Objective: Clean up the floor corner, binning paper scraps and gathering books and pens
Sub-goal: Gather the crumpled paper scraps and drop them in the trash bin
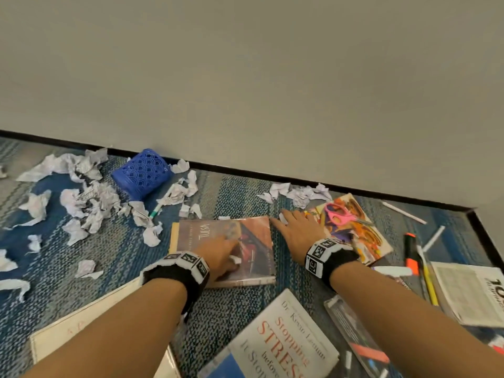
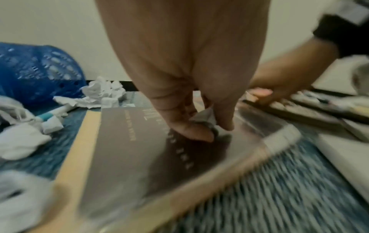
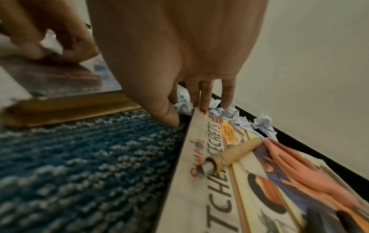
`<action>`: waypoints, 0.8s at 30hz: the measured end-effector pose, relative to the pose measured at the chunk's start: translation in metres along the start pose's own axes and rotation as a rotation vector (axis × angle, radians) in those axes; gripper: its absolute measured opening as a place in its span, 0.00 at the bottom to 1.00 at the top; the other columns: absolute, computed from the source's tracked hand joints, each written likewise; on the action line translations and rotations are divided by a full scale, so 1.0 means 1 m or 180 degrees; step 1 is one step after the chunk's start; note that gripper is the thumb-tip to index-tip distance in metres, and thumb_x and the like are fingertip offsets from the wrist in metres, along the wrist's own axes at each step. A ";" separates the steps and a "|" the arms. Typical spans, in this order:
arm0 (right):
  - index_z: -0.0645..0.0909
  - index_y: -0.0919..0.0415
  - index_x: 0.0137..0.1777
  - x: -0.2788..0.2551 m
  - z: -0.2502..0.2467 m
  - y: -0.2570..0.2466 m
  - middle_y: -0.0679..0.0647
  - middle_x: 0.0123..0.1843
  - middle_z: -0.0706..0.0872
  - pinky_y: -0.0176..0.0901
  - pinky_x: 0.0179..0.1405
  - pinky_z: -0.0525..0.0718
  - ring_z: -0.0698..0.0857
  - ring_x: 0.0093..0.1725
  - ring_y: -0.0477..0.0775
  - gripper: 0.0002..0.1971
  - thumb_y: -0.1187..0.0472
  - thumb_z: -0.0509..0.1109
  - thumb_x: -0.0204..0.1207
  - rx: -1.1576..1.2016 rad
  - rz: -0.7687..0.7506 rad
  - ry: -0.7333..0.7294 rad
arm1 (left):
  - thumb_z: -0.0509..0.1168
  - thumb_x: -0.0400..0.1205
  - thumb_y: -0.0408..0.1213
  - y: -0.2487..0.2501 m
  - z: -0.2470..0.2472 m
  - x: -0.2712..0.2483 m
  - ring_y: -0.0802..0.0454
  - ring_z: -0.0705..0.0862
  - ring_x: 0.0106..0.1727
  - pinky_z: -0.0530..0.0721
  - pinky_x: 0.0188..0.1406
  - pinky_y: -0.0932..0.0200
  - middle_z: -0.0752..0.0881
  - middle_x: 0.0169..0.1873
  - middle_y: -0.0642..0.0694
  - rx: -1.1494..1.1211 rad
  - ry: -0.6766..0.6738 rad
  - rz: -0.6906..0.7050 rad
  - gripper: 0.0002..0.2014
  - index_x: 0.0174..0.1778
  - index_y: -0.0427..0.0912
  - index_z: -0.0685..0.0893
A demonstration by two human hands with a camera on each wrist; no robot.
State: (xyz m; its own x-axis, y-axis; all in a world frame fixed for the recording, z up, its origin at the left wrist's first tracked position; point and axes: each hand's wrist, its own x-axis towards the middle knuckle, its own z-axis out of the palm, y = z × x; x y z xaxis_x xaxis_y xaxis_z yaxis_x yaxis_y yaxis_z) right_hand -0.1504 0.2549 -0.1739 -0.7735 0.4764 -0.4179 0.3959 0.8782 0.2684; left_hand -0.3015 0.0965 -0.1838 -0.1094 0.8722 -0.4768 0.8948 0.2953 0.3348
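Observation:
My left hand (image 1: 231,257) rests on the brown "Tulsa" book (image 1: 212,233) and pinches a small white paper scrap (image 2: 205,117) between thumb and fingers (image 2: 199,134). My right hand (image 1: 283,216) reaches forward with straight fingers in the gap between that book and a colourful cookbook (image 1: 365,233). Its fingertips (image 3: 203,104) touch the cookbook's far corner (image 3: 199,113) and hold nothing. Crumpled scraps (image 1: 87,197) litter the carpet at left, with more (image 3: 225,113) just beyond my right fingers. A blue mesh basket (image 1: 141,173) lies on its side by the wall.
Pink scissors (image 1: 341,214) and a wooden-handled tool (image 3: 233,151) lie on the cookbook. A teal-tipped pen (image 1: 156,211), an orange highlighter (image 1: 410,252), a yellow pen (image 1: 429,282) and white pens (image 1: 403,212) lie around. A "Stress" book (image 1: 286,339) lies near me. The skirting board (image 1: 272,177) bounds the corner.

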 end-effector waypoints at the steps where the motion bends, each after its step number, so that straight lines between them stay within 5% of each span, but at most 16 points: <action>1: 0.57 0.56 0.81 0.004 0.001 0.002 0.63 0.79 0.64 0.58 0.71 0.69 0.65 0.76 0.65 0.34 0.58 0.67 0.77 -0.0061 -0.0004 0.0026 | 0.62 0.83 0.40 -0.001 -0.005 0.006 0.43 0.79 0.60 0.73 0.55 0.58 0.79 0.62 0.40 -0.0144 0.0148 -0.0025 0.17 0.67 0.40 0.72; 4: 0.68 0.61 0.71 0.013 0.003 0.005 0.62 0.69 0.74 0.54 0.63 0.75 0.70 0.68 0.63 0.19 0.63 0.60 0.80 -0.0214 -0.0132 0.0173 | 0.59 0.83 0.32 -0.004 -0.018 0.025 0.41 0.81 0.56 0.79 0.58 0.49 0.78 0.60 0.39 -0.0417 0.0799 -0.0373 0.10 0.60 0.40 0.73; 7: 0.70 0.64 0.68 0.019 0.003 0.009 0.62 0.66 0.76 0.52 0.62 0.76 0.71 0.66 0.62 0.16 0.64 0.59 0.82 -0.0082 -0.0297 0.0095 | 0.60 0.84 0.38 -0.009 -0.025 0.040 0.39 0.79 0.59 0.80 0.60 0.43 0.73 0.61 0.37 -0.0757 0.1333 -0.0877 0.13 0.63 0.39 0.71; 12: 0.75 0.63 0.56 0.023 0.007 0.020 0.61 0.55 0.79 0.49 0.53 0.75 0.78 0.55 0.61 0.11 0.57 0.56 0.84 0.1328 0.0060 0.0348 | 0.59 0.85 0.47 -0.018 -0.018 0.054 0.36 0.74 0.66 0.75 0.64 0.44 0.72 0.66 0.34 -0.0623 0.1145 -0.1394 0.20 0.69 0.38 0.70; 15: 0.69 0.60 0.43 0.020 0.006 0.026 0.56 0.43 0.73 0.45 0.43 0.67 0.73 0.42 0.56 0.10 0.57 0.55 0.84 0.1893 0.0233 0.0602 | 0.59 0.85 0.50 -0.022 -0.016 0.059 0.35 0.75 0.67 0.74 0.65 0.44 0.73 0.67 0.33 -0.0656 0.0986 -0.1403 0.22 0.69 0.37 0.72; 19: 0.68 0.62 0.53 0.022 0.010 0.033 0.62 0.46 0.82 0.48 0.39 0.71 0.77 0.40 0.60 0.04 0.63 0.54 0.84 0.2228 0.0551 0.0434 | 0.57 0.86 0.52 -0.026 -0.015 0.066 0.34 0.77 0.67 0.76 0.65 0.45 0.77 0.66 0.32 -0.0605 0.0749 -0.1425 0.23 0.66 0.35 0.75; 24: 0.67 0.61 0.67 0.034 0.007 0.061 0.61 0.62 0.75 0.52 0.53 0.80 0.79 0.59 0.62 0.33 0.36 0.66 0.74 0.1722 0.1544 0.0890 | 0.59 0.85 0.38 -0.020 -0.010 0.072 0.34 0.79 0.64 0.78 0.64 0.44 0.78 0.63 0.31 -0.0473 0.0722 -0.1378 0.14 0.62 0.32 0.76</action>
State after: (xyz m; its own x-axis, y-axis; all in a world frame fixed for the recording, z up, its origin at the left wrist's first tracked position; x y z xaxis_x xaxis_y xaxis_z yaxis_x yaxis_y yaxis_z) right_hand -0.1490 0.3248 -0.1781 -0.5196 0.8475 -0.1083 0.8529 0.5068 -0.1256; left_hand -0.3318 0.1571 -0.2174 -0.5624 0.7155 -0.4146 0.6773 0.6862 0.2654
